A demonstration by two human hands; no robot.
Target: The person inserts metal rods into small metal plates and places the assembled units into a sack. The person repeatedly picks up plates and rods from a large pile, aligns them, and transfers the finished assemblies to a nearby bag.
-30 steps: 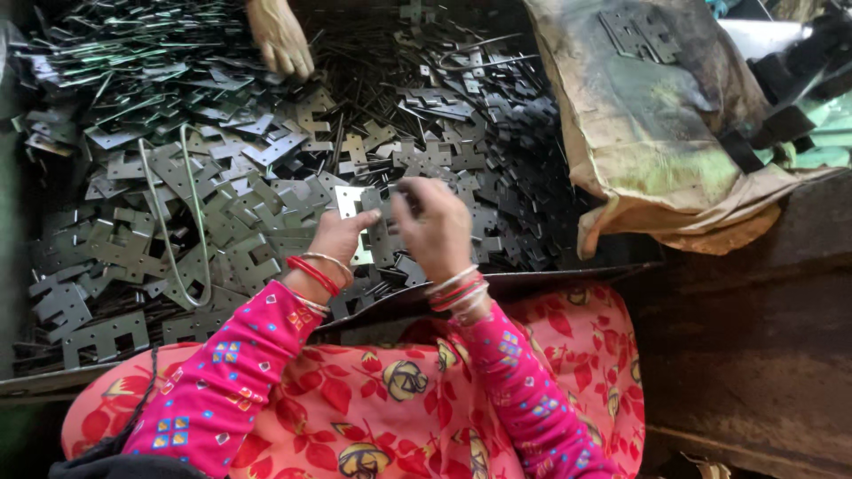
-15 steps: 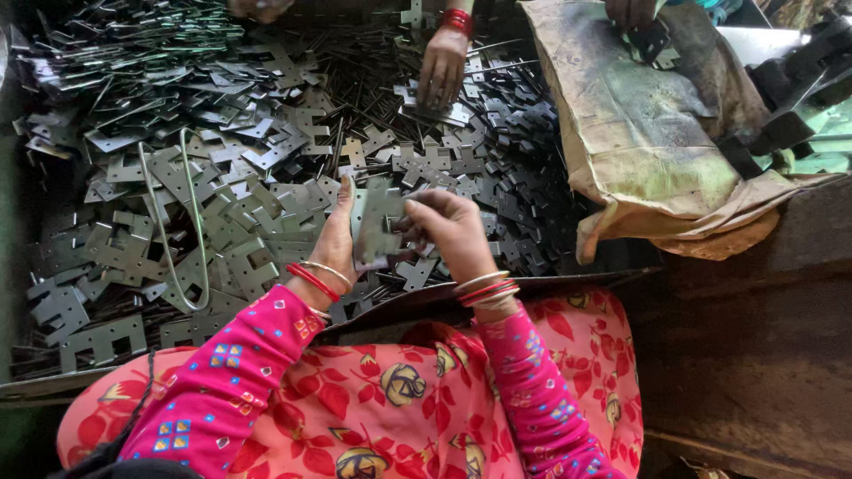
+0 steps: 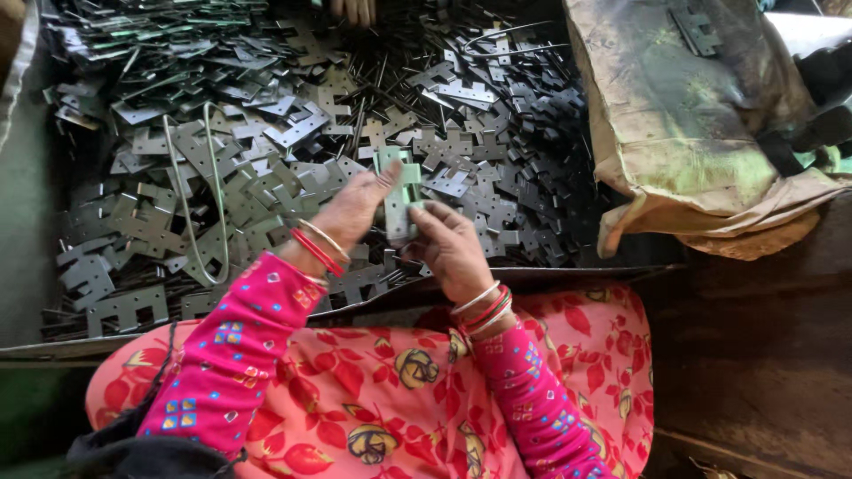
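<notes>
Both hands, left hand (image 3: 355, 208) and right hand (image 3: 448, 244), clamp fingers on 1 hinge plate (image 3: 401, 200) above the pile of plates (image 3: 266, 160); fitting seems underway; next needs alignment.

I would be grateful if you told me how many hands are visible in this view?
3: the left hand and right hand hold a grey metal hinge plate over the pile; another person's hand shows at the top edge, mostly cropped.
</notes>
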